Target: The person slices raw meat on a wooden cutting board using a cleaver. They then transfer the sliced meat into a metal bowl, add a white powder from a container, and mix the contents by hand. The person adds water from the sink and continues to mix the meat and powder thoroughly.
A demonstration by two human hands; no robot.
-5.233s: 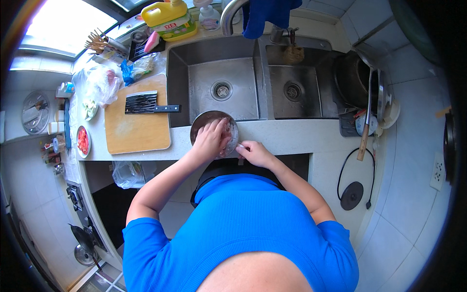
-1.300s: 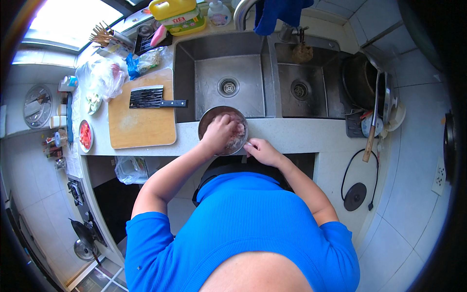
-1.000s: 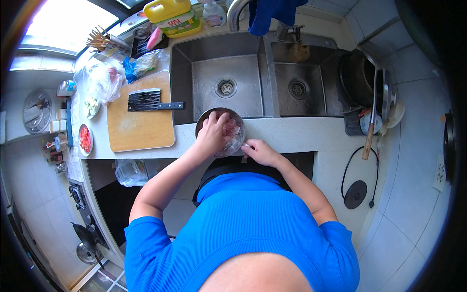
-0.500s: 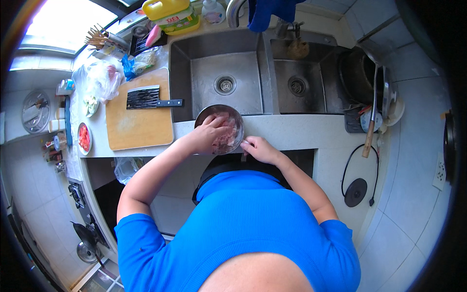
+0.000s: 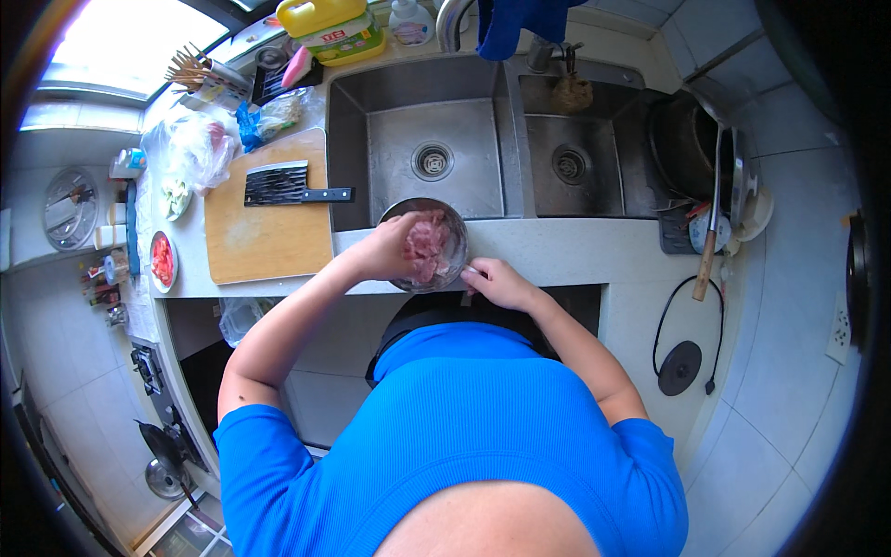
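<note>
A round metal bowl [image 5: 454, 228] rests at the counter's front edge, in front of the large sink basin. Pink raw meat [image 5: 427, 247], in pieces, is inside it. My left hand [image 5: 390, 248] reaches into the bowl from the left; its fingers curl into the meat and are partly hidden by it. At the bowl's lower right, my right hand [image 5: 497, 283] pinches the rim between thumb and fingers. Left of the bowl a cleaver [image 5: 278, 184] with a black handle lies flat on a wooden cutting board [image 5: 269, 246].
A double sink [image 5: 432, 121] lies beyond the bowl. Left of the board stand a dish of red pieces [image 5: 162, 261], a dish of pale green pieces [image 5: 174, 200] and plastic bags [image 5: 190, 153]. A dark pot [image 5: 682, 144] and a wooden-handled utensil [image 5: 707, 251] are at the right.
My left hand has shifted to the bowl's left side and its fingers have turned into the meat, gathering it toward the middle. My right hand stays at the rim.
</note>
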